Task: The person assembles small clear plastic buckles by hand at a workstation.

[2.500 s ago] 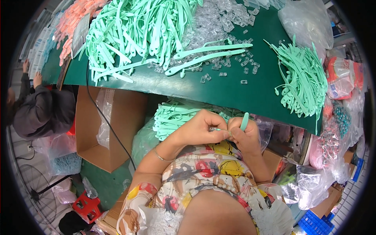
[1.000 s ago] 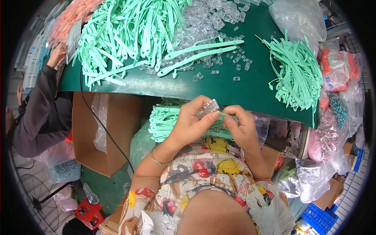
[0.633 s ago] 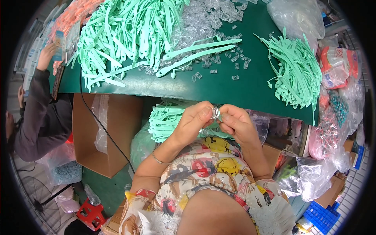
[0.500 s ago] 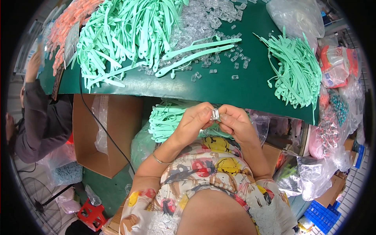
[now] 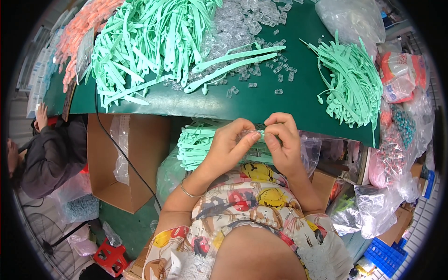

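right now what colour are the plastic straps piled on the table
Mint green, clearest in the head view: the plastic straps heaped on the dark green table.

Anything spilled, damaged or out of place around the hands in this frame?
Nothing looks damaged. Small clear plastic clips lie scattered loose over the green table between the heaps of mint green straps, more a working pile than a spill. Both hands, left hand and right hand, pinch a small clear piece with a strap end.

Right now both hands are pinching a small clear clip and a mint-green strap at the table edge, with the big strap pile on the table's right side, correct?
Not quite. The head view shows the big strap pile on the table's left; the right holds a smaller bundle. Left hand and right hand do pinch the clear clip.
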### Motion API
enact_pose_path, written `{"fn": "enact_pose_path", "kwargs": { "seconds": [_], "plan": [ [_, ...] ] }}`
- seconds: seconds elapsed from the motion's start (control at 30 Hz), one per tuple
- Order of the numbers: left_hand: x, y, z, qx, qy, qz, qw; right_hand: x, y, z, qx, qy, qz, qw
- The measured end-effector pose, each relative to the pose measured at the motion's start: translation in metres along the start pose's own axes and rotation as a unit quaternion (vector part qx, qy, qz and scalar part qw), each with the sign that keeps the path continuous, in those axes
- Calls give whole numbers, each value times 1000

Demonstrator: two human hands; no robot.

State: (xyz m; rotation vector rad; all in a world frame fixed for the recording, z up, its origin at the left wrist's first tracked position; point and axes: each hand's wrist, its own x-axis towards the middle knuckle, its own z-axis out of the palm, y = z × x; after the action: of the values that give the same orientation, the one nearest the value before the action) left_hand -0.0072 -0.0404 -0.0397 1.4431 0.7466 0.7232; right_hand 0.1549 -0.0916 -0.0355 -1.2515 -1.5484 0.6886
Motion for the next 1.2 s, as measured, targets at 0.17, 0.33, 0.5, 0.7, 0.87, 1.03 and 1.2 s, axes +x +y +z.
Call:
{"fn": "enact_pose_path", "kwargs": {
  "seconds": [0.17,0.33,0.5,0.7,0.87,1.03,1.2],
  "plan": [
    [1,0,-4,-148,-58,-36,987,-10,8,7,429,9,92,899],
    [0,10,-3,-112,-41,-16,993,-7,10,6,501,-29,141,854],
    [2,3,-12,-246,-64,-79,964,-7,15,11,288,-15,138,948],
    [-1,-6,-13,-320,-94,-87,939,-4,3,11,164,-14,75,984],
    [2,3,-14,-270,-100,-114,951,0,5,10,144,-6,43,989],
    [3,-9,-13,-340,-105,-131,925,4,5,6,6,-43,-52,998],
    [4,-11,-5,-348,-47,-108,930,5,0,8,-25,22,-57,998]
  ]
}}
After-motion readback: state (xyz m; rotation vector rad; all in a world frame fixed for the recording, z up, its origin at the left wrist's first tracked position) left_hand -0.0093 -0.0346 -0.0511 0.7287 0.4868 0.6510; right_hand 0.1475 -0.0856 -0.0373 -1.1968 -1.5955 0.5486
